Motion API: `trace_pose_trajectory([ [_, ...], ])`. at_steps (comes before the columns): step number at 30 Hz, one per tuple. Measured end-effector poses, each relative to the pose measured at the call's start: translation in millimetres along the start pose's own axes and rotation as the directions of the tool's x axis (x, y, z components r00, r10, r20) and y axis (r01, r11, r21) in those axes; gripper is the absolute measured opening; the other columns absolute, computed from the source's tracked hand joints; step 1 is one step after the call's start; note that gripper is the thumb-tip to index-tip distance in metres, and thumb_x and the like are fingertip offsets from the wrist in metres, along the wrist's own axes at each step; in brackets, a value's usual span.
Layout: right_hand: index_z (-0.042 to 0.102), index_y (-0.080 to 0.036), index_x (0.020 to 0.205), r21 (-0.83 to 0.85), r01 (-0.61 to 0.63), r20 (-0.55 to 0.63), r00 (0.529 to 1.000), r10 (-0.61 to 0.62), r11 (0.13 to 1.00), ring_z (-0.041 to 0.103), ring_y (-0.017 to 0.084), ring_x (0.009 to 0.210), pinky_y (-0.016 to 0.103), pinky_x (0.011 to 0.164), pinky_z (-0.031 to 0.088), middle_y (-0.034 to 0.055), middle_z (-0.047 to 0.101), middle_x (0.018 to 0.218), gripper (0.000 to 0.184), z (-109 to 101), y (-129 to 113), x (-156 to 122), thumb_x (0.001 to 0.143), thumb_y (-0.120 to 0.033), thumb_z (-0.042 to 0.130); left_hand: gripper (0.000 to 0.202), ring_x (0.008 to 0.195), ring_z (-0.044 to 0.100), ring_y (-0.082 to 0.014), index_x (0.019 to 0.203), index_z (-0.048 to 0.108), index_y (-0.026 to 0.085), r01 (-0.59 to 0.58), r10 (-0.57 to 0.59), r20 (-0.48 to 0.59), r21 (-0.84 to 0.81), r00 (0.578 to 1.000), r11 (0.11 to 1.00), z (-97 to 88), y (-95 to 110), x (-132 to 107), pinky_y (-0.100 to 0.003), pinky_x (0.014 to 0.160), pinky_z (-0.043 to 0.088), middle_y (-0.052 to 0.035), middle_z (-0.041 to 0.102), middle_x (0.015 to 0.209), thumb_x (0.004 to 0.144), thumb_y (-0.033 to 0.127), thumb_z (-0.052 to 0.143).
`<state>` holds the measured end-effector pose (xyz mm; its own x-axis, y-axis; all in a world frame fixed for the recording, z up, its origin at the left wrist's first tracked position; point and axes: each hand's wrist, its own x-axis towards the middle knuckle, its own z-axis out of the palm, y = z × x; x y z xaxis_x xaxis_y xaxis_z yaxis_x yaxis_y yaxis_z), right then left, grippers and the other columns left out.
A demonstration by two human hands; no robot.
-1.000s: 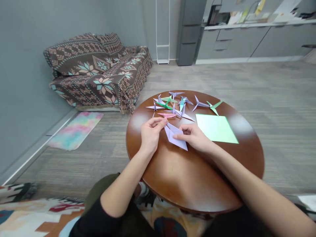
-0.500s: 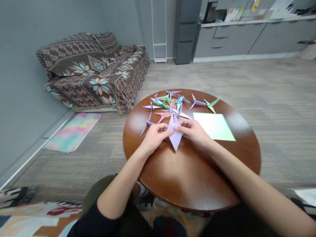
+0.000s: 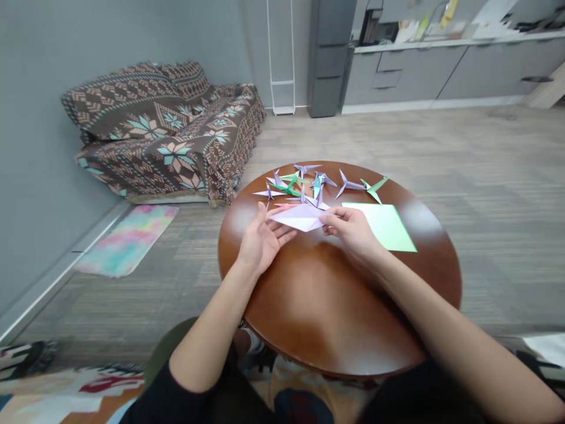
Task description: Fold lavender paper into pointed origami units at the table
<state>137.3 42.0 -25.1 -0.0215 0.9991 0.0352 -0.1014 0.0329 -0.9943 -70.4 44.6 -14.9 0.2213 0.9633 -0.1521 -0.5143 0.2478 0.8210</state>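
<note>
A folded piece of lilac origami paper is held sideways above the round wooden table. My right hand pinches its right end between thumb and fingers. On the other side, my left hand is open, palm turned up, fingers spread beside and partly under the paper's left tip. Just beyond the hands stand several folded paper cranes in lilac, green, blue and pink, among them a dark green crane and a lilac crane. The pink crane is mostly hidden behind the held paper.
A stack of pale green paper sheets lies on the table's right side. A light green crane stands behind it. Past the table are a covered sofa, a pastel mat, a grey fridge and kitchen cabinets.
The lilac paper has turned from pointing toward me to lying sideways. My left hand has let go of it and opened, palm up; my right hand keeps its pinch.
</note>
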Motion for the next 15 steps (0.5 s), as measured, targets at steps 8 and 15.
trace_pose_trajectory([
  [8, 0.073, -0.017, 0.072, -0.072, 0.065, 0.084, 0.995, -0.059, 0.995, 0.061, 0.015, 0.066, 0.031, 0.069, 0.049, 0.0011, 0.070, 0.069, 0.020, 15.0, 5.2, -11.3, 0.072, -0.035, 0.081, 0.035, 0.085, 0.069, -0.0188, 0.089, 0.075, 0.013, -0.206, 0.215, -0.009, 0.258, 0.977, 0.944, 9.2, -20.5, -1.1, -0.030, 0.083, 0.055, -0.0054, 0.077, 0.090, 0.063, 0.027, 0.093],
  [15, 0.071, -0.017, 0.070, -0.120, 0.091, 0.107, 0.991, -0.078, 0.989, 0.055, 0.013, 0.060, 0.027, 0.059, 0.040, -0.0010, 0.067, 0.065, 0.014, 19.9, 2.3, -17.4, 0.073, -0.030, 0.076, 0.032, 0.072, 0.067, -0.0176, 0.081, 0.075, 0.011, -0.249, 0.311, -0.045, 0.493, 0.949, 0.834, 15.0, -18.3, -9.7, -0.027, 0.071, 0.053, -0.0053, 0.077, 0.080, 0.064, 0.032, 0.092],
])
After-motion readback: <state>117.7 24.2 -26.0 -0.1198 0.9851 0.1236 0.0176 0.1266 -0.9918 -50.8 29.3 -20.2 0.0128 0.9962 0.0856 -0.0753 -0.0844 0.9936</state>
